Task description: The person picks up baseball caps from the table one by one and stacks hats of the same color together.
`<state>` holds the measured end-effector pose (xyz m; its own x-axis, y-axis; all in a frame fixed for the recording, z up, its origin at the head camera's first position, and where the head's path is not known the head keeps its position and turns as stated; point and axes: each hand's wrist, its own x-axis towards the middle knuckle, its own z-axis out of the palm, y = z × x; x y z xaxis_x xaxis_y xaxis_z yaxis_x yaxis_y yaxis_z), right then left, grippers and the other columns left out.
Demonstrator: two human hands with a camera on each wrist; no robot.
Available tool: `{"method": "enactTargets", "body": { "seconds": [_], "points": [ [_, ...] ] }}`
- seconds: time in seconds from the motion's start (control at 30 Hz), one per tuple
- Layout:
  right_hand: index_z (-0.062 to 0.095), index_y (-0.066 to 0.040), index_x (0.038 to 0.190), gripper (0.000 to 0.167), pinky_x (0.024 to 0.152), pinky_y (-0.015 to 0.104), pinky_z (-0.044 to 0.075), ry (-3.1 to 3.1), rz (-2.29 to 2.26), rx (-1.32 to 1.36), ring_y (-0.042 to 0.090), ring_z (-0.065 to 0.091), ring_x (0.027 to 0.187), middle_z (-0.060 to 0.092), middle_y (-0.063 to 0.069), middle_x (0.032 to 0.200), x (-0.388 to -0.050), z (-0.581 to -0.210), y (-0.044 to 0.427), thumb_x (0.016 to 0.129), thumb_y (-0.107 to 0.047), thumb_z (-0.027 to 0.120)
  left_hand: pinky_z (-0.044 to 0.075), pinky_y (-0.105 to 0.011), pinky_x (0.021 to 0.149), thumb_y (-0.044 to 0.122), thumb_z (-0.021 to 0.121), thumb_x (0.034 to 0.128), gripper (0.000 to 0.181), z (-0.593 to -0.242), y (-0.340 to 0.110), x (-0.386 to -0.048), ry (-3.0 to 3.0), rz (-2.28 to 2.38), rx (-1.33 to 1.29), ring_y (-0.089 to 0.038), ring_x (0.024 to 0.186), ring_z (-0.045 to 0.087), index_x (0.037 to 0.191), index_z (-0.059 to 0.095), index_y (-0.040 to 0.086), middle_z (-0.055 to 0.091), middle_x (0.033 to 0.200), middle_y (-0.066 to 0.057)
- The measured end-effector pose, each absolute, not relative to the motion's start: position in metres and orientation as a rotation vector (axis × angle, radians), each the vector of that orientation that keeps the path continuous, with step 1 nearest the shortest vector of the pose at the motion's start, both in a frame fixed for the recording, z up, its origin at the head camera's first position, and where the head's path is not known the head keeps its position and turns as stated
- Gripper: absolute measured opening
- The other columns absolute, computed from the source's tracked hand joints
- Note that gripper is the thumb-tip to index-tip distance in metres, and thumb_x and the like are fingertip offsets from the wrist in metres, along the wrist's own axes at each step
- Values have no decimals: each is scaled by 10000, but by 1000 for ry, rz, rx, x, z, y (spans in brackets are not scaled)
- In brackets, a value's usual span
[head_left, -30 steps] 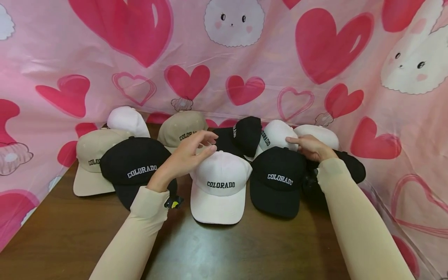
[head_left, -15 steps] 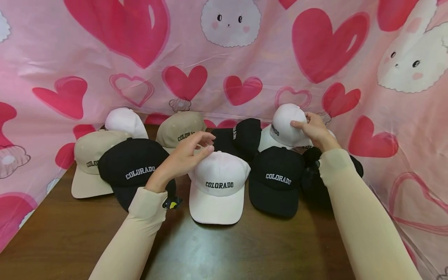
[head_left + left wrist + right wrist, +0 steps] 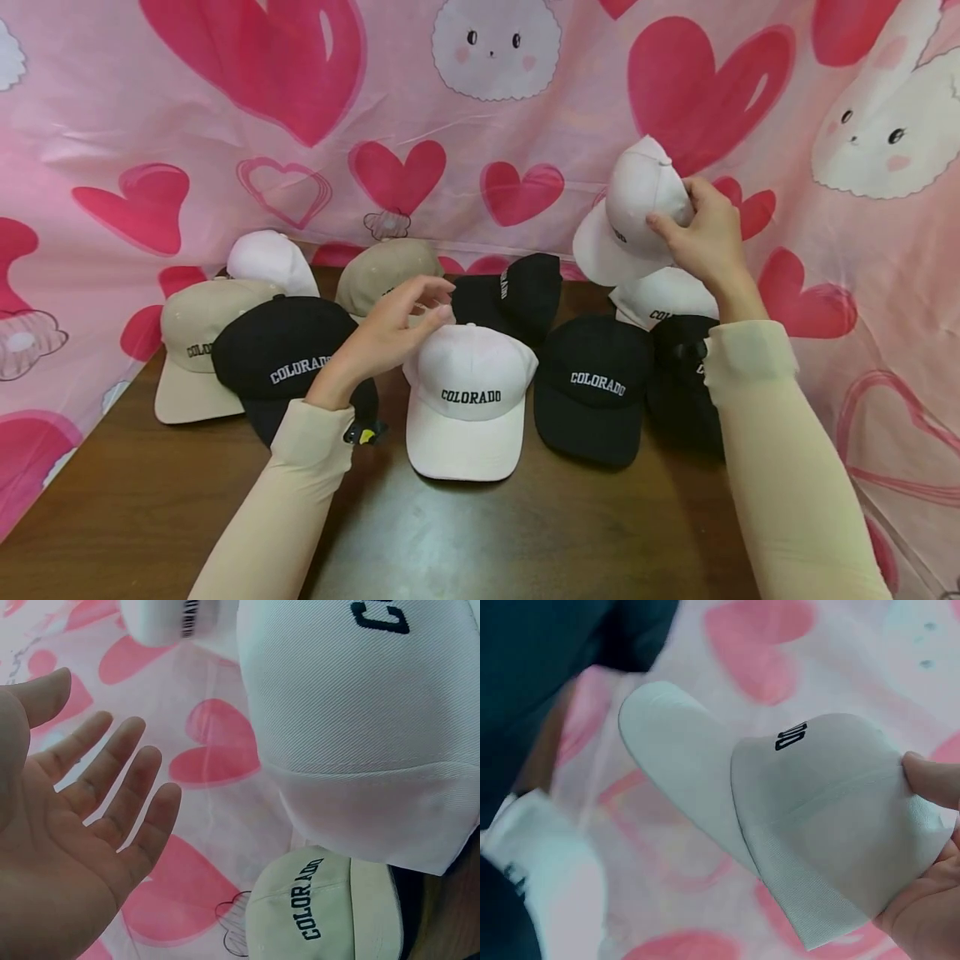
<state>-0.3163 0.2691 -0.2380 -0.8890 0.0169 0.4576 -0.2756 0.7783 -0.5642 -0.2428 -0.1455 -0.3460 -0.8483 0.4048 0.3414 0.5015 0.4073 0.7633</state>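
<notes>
A white baseball cap hangs in the air at the back right, its brim toward the left. My right hand pinches its crown between thumb and fingers; the right wrist view shows the thumb pressed on the held cap. My left hand hovers behind the front white cap with fingers apart and loosely bent. In the left wrist view the palm of the left hand shows bare, near a large white cap.
Black caps flank the front white cap, and another white cap lies below the held one. Beige caps stand left and back. A pink heart-print cloth hangs behind the wooden table.
My right hand has lifted the white cap up from the back row and tilted it. Another white cap beneath shows more fully. The left hand has barely shifted.
</notes>
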Motion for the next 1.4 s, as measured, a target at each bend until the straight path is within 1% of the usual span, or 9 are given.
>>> {"method": "enactTargets", "body": {
  "seconds": [0.1, 0.2, 0.4, 0.63, 0.77, 0.87, 1.03, 1.23, 1.4],
  "points": [
    [549, -86, 1485, 593, 1077, 609, 499, -2484, 982, 193, 350, 550, 1352, 598, 148, 1484, -302, -229, 255, 991, -341, 754, 462, -522, 1119, 231, 662, 1060, 450, -345, -149, -243, -2532, -1448, -809, -283, 1272, 580, 1465, 538, 80, 623, 1382, -132],
    [558, -111, 1479, 587, 1079, 556, 516, -2449, 1036, 244, 293, 569, 1323, 614, 121, 1464, -290, -225, 242, 980, -333, 773, 462, -532, 1121, 229, 665, 1057, 449, -345, -153, -243, -2519, -1456, -795, -285, 1284, 576, 1465, 535, 94, 609, 1408, -133],
    [579, -105, 1445, 525, 1021, 384, 575, -2426, 1192, 390, 189, 614, 1188, 653, 113, 1353, -266, -225, 224, 981, -244, 782, 473, -551, 1102, 194, 666, 1054, 448, -343, -158, -244, -2468, -1458, -784, -285, 1268, 571, 1466, 530, 82, 601, 1416, -115],
    [596, -67, 1403, 459, 894, 235, 592, -2441, 1376, 625, 155, 715, 1050, 674, 84, 1256, -248, -235, 213, 981, -109, 770, 454, -552, 1103, 178, 655, 1062, 440, -338, -161, -243, -2405, -1449, -773, -297, 1253, 573, 1467, 538, 54, 586, 1436, -156],
    [591, -20, 1386, 432, 866, 241, 603, -2403, 1529, 787, 149, 741, 997, 688, 85, 1200, -245, -250, 208, 982, -31, 744, 448, -570, 1098, 154, 655, 1060, 472, -337, -161, -242, -2369, -1448, -789, -311, 1238, 577, 1500, 520, 50, 556, 1481, -157],
    [588, -4, 1365, 414, 879, 255, 608, -2359, 1653, 900, 162, 741, 988, 702, 78, 1169, -243, -262, 205, 978, 6, 734, 452, -568, 1100, 147, 660, 1055, 504, -337, -161, -240, -2352, -1450, -787, -304, 1234, 578, 1528, 505, 64, 541, 1506, -113],
    [589, -11, 1329, 372, 901, 296, 614, -2316, 1831, 1063, 175, 742, 993, 720, 69, 1138, -240, -280, 199, 982, 24, 720, 458, -544, 1098, 162, 660, 1057, 524, -336, -161, -238, -2351, -1445, -780, -288, 1248, 572, 1553, 502, 109, 538, 1513, -66],
    [591, -26, 1360, 397, 899, 358, 625, -2286, 1969, 1219, 204, 741, 1011, 733, 76, 1135, -236, -297, 195, 984, 51, 690, 486, -536, 1089, 178, 681, 1044, 551, -336, -156, -239, -2366, -1423, -831, -278, 1277, 569, 1567, 508, 148, 543, 1504, -59],
    [580, -28, 1326, 359, 898, 392, 628, -2299, 2008, 1329, 243, 718, 1012, 714, 101, 1127, -238, -304, 190, 988, 56, 668, 444, -527, 1145, 229, 703, 1031, 586, -335, -154, -239, -2390, -1426, -860, -273, 1329, 533, 1578, 501, 176, 534, 1524, -49]
  ]
}}
